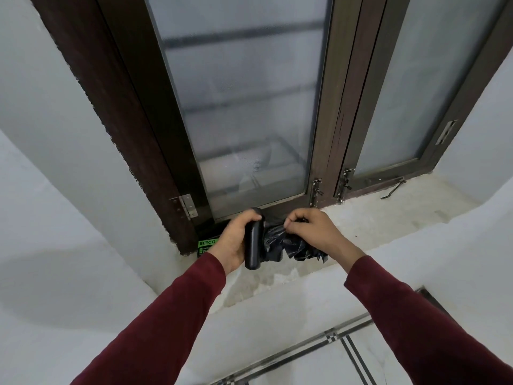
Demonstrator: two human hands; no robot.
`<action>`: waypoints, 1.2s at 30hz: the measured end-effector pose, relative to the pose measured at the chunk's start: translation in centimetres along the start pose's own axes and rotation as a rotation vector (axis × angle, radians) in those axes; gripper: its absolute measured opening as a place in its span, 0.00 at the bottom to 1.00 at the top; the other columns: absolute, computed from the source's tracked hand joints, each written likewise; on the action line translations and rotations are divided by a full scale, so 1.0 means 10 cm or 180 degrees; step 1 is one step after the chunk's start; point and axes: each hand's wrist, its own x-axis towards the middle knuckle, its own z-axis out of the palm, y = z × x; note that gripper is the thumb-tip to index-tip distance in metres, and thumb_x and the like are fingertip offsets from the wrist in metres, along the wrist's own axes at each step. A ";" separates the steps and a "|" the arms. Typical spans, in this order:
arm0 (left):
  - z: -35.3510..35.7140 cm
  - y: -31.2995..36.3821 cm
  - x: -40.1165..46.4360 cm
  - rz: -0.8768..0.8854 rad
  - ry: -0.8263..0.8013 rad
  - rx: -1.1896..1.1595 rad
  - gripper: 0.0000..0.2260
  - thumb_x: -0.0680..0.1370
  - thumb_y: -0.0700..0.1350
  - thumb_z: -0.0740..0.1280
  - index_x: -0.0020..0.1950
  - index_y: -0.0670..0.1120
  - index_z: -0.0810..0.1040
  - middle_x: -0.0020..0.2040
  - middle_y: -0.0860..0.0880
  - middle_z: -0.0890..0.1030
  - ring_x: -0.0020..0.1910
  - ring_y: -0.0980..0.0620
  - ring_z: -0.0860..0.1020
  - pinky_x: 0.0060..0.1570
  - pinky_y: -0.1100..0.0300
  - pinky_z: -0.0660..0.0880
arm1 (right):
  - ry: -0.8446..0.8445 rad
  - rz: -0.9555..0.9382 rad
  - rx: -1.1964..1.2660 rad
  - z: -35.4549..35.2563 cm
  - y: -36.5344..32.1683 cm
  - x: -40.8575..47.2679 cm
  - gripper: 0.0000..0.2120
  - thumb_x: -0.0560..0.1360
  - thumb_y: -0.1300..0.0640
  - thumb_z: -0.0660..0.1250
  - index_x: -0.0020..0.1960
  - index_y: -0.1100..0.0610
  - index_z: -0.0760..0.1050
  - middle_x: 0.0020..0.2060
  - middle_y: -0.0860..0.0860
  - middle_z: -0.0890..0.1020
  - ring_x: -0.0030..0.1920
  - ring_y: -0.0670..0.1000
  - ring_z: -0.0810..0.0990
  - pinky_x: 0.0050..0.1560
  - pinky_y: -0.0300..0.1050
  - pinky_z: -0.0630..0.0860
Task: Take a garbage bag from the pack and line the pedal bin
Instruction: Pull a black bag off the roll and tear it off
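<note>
On the sill [374, 218], at the window's six o'clock, the left hand [234, 243] is wrapping tightly round the roll [253, 245] while the right hand [308, 227], at its three o'clock, is pinching the loose bag [280, 243]. Tearing cleanly probably means bracing the roll and pulling level. The pack [206, 244], at nine o'clock, is mostly hidden; its contents cannot be told. No bin is showing.

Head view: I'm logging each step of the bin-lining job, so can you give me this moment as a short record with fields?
place: windowsill below a dark-framed window
left hand: grip wrapped round the black bag roll, held roughly upright
right hand: pinches the loose black bag pulled out from the roll
pack: green label, on the sill by the frame, partly hidden behind the left hand
bag state: crumpled; whether it is torn free cannot be told
pedal bin: not in view
</note>
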 end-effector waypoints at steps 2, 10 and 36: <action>0.00 0.00 0.01 -0.0011 0.0018 -0.0235 0.15 0.75 0.50 0.62 0.52 0.42 0.80 0.46 0.42 0.82 0.45 0.41 0.81 0.54 0.45 0.78 | 0.0134 -0.0074 0.0036 0.03 0.00 -0.02 0.11 0.70 0.49 0.78 0.40 0.55 0.79 0.34 0.47 0.83 0.35 0.46 0.81 0.39 0.41 0.78; 0.03 -0.01 -0.06 0.0041 -0.0105 -0.0103 0.16 0.78 0.46 0.67 0.63 0.38 0.81 0.55 0.37 0.83 0.49 0.40 0.83 0.54 0.47 0.82 | 0.0174 0.0009 -0.0063 0.05 -0.02 -0.06 0.14 0.68 0.41 0.79 0.44 0.50 0.84 0.38 0.46 0.86 0.40 0.43 0.84 0.40 0.36 0.77; 0.23 0.13 -0.19 0.0544 0.0099 -0.0715 0.05 0.80 0.38 0.63 0.44 0.42 0.74 0.32 0.47 0.78 0.24 0.54 0.75 0.26 0.63 0.74 | 0.0778 -0.0284 -0.2293 0.20 0.44 0.10 0.06 0.80 0.62 0.64 0.52 0.59 0.80 0.54 0.54 0.74 0.44 0.60 0.81 0.41 0.47 0.73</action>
